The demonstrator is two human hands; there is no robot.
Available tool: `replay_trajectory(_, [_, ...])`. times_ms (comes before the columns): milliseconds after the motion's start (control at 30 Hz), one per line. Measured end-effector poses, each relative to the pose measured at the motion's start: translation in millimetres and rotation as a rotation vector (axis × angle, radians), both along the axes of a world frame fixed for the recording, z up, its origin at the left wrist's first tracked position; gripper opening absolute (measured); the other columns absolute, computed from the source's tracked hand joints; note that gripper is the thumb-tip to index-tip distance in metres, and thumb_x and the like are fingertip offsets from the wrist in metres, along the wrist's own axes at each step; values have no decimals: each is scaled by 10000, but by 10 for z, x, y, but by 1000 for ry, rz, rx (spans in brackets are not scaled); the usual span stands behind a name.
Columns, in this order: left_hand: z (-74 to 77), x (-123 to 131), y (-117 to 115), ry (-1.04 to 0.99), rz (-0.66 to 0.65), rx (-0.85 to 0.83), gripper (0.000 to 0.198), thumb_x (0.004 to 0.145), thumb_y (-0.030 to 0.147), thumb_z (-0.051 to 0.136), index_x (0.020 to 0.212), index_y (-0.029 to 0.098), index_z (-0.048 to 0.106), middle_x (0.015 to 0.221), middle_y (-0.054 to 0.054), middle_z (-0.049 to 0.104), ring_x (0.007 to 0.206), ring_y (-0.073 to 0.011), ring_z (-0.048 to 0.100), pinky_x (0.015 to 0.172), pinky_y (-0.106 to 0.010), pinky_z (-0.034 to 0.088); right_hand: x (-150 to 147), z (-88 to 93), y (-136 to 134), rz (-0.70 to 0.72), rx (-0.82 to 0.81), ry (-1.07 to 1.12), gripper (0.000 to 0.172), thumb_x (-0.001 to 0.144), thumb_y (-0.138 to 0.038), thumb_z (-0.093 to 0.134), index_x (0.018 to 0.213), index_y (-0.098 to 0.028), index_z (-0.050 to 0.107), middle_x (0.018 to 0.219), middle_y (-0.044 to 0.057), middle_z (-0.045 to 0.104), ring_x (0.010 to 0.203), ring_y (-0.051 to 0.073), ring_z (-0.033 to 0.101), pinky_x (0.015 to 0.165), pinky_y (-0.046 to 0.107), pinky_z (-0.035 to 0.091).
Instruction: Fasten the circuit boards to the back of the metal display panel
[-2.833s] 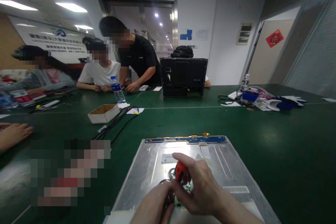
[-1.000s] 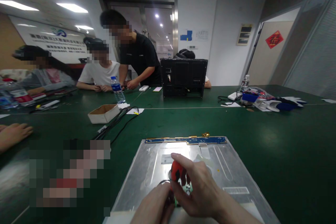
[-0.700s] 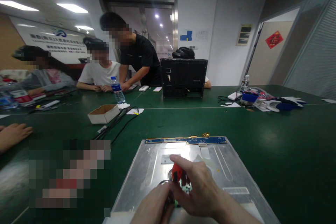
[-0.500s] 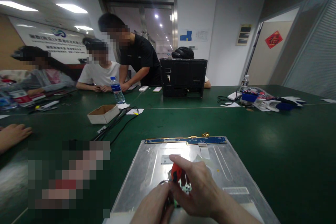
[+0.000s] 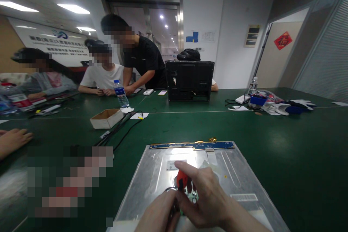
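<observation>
The right hand [image 5: 208, 192] is closed around a red tool [image 5: 181, 180] with black on it, and one finger pokes out past its top. The tip of the tool is hidden by the hands. The left hand [image 5: 161, 204] is close beside it, with its fingers curled in low, but I cannot tell if it holds something. Between the hands a bit of green board [image 5: 194, 195] shows, with shiny round bits on it. All of this is over a big flat silver panel [image 5: 141, 185], and the red tool is near its middle. A long blue strip [image 5: 190, 146] runs along the panel's far edge. The panel lies on a green table [image 5: 266, 145]. Off to the left are black wires [image 5: 115, 127], a small open box [image 5: 111, 119] and a bottle [image 5: 121, 94] with a blue cap. At the left edge is another person's hand [image 5: 16, 138]. Farther back, a black case [image 5: 190, 79] stands up on the table. White and blue gloves [image 5: 281, 108] lie to the right. A person in a black top [image 5: 145, 54] leans over the far side.
</observation>
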State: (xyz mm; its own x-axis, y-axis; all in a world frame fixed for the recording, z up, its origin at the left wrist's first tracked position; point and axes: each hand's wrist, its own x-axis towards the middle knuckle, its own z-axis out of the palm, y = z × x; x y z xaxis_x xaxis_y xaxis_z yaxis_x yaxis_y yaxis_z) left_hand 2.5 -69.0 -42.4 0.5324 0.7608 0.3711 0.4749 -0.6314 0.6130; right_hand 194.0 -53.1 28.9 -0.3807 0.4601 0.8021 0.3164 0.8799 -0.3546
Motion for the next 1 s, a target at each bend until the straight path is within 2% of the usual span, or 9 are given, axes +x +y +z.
replay_trajectory(200, [-183,-4,45,-33,43,18,106,899,289,539,938,218,607,849,-85,682,716,-221,645,674,-292,574,2,-33,11,-6,-16,1,606,865,-169,494,1446,-199,324,871,25,706,537,137,607,554,274,524])
replay_trajectory(300, [-213,-17,52,-28,45,9,117,888,298,557,946,216,616,859,-87,684,729,-226,647,681,-298,578,1,-44,16,-2,-21,-3,610,867,-169,496,1449,-200,317,868,23,707,529,136,607,542,274,524])
replay_trajectory(800, [-25,-41,4,5,13,1,133,889,226,536,1006,220,600,933,-91,688,795,-239,668,752,-323,582,-7,-18,15,-27,-16,0,600,874,-166,496,1448,-199,325,882,30,722,532,145,611,524,288,503])
replay_trajectory(1000, [-49,-27,3,11,36,-6,138,881,210,539,1001,219,609,919,-89,697,773,-230,664,747,-312,584,-13,-26,15,-30,-16,-4,577,884,-174,497,1437,-192,336,860,29,717,523,143,608,515,279,494])
